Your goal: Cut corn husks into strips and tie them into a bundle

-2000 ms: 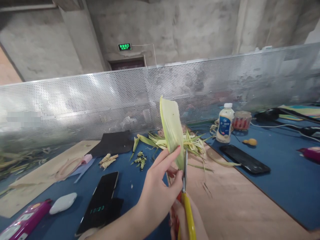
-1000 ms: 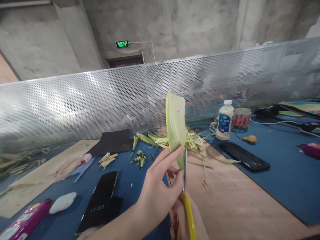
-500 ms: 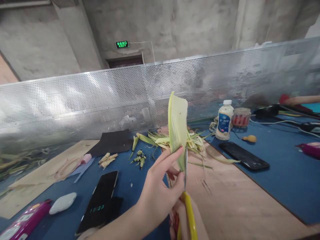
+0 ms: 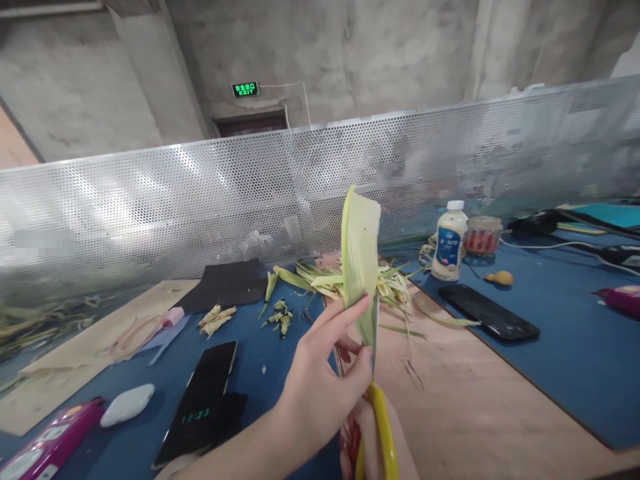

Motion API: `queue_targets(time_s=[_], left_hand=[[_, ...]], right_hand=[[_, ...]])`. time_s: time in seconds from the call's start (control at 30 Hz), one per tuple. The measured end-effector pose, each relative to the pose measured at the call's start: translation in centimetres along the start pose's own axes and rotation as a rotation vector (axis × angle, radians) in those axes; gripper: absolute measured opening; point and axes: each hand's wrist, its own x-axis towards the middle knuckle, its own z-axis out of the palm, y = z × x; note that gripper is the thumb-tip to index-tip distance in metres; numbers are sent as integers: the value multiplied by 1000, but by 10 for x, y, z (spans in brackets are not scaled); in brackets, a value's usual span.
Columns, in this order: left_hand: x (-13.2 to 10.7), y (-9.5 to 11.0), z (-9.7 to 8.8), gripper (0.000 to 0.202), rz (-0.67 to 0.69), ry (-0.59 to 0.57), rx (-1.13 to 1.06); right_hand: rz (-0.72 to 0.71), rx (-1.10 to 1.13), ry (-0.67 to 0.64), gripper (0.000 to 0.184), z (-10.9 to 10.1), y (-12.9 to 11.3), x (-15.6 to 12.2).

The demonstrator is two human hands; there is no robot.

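Note:
My left hand point(image 4: 320, 380) pinches the lower end of a pale green leaf strip point(image 4: 360, 257) and holds it upright above the table. My right hand point(image 4: 367, 443), mostly hidden behind the left one at the bottom edge, grips yellow-handled scissors point(image 4: 379, 413). The scissor blades point up along the right edge of the leaf, by my left fingertips. A heap of trimmed green leaf strips point(image 4: 350, 280) lies on the table just behind the leaf.
A dark phone point(image 4: 197, 403) and a white case point(image 4: 125, 405) lie at left on the blue mat point(image 4: 565, 333). Another phone point(image 4: 487, 312), a white bottle point(image 4: 447, 240) and a small jar point(image 4: 483, 235) stand at right. A wooden board point(image 4: 465, 400) lies below. A perforated metal screen point(image 4: 200, 200) runs behind.
The leaf and my left hand have drifted slightly right. A person's arm that showed at far right half a second ago is gone from view.

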Motion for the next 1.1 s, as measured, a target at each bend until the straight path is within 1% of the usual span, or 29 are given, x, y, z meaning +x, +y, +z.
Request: queue_targets(time_s=[0.1, 0.2, 0.27, 0.43, 0.53, 0.7, 0.87, 0.93, 0.97, 1.03, 1.1], left_hand=[[-1, 0, 0, 53, 6, 0, 0], [0, 1, -1, 53, -5, -8, 3], [0, 2, -2, 53, -2, -12, 6], [0, 3, -2, 52, -3, -13, 9], [0, 4, -2, 52, -10, 2, 5], [-1, 6, -1, 53, -18, 4, 5], [0, 3, -2, 52, -23, -1, -16], [1, 2, -4, 52, -27, 12, -50], [2, 2, -6, 52, -39, 19, -81], [4, 3, -8, 50, -91, 35, -190], [8, 3, -9, 42, -174, 60, -358]], right_hand=[[-4, 23, 11, 46, 1, 2, 0], [-101, 77, 98, 43, 7, 6, -6], [-177, 73, 140, 42, 9, 6, -9], [-310, 51, 184, 38, 7, -7, -16], [-346, 67, 213, 39, 13, -7, -22], [-351, 97, 225, 44, 33, -1, -33], [-421, 134, 275, 46, 38, -4, -37], [-470, 182, 316, 46, 39, -5, -39], [-484, 204, 315, 46, 40, -5, -40], [-473, 239, 264, 48, 40, -6, -43], [-455, 252, 212, 49, 39, -9, -46]])
